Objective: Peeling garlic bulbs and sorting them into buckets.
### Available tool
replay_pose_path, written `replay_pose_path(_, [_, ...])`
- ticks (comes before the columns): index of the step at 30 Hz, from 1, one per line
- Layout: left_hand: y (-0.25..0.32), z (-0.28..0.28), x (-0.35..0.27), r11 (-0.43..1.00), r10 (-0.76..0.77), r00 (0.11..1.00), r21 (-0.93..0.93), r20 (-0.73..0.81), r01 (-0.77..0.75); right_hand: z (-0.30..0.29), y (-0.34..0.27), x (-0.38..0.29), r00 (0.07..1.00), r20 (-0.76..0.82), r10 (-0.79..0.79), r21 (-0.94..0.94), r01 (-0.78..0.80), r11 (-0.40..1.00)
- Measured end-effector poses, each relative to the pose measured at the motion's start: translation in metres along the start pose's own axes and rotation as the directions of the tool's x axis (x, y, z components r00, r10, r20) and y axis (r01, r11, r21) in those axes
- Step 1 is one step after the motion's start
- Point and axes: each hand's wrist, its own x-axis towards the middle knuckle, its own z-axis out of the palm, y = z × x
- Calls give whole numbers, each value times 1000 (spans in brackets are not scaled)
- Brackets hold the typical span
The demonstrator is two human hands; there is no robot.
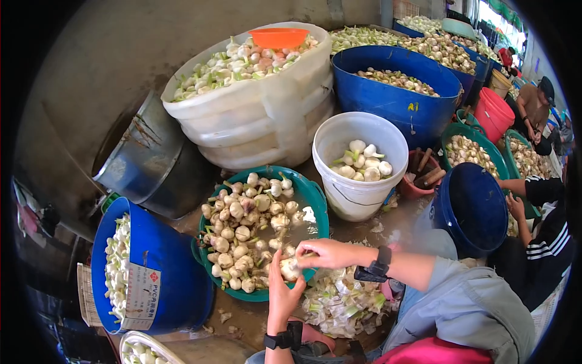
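Between my two hands, over the near rim of a green plastic basin point(323, 214), is a white garlic bulb point(289, 269). My left hand point(284, 284) cups it from the left with the fingers extended and the thumb below. My right hand point(325, 255) pinches at its stem end from the right. Unpeeled garlic bulbs point(241, 233) fill much of the basin, with water showing at its right side. Just below my right forearm lies a heap of garlic skins point(343, 302). A white bucket point(359, 200) with cleaned bulbs point(372, 174) stands beyond the basin.
A blue barrel point(175, 277) of garlic stands left, a metal drum point(157, 164) behind it. A large white tub point(254, 118) and a blue tub point(391, 100) stand at the back. A red bucket point(416, 189) holds wooden-handled tools. At right a co-worker's arms point(523, 214) reach beside a dark blue bucket point(473, 209).
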Motion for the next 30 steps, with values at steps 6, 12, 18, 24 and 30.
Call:
replay_pose_path(6, [4,0,-3,821,-191,979,-536,68,197,8,-18,-9,862,22,-506,-434,464,772])
replay_pose_path(12, [1,6,-4,847,-347,910,-341,228,408,5,6,-8,963,-188,-192,-183,157,970])
replay_pose_path(18, [6,22,-8,999,19,996,33,90,-22,-2,2,-3,935,-229,269,575,-92,813])
replay_pose_path(24, [18,4,0,907,-145,985,410,92,95,14,-18,-7,973,-167,-160,-24,158,987])
replay_pose_path(30, [15,-3,-7,815,-195,966,-519,171,257,-22,0,-1,886,-418,202,729,194,657])
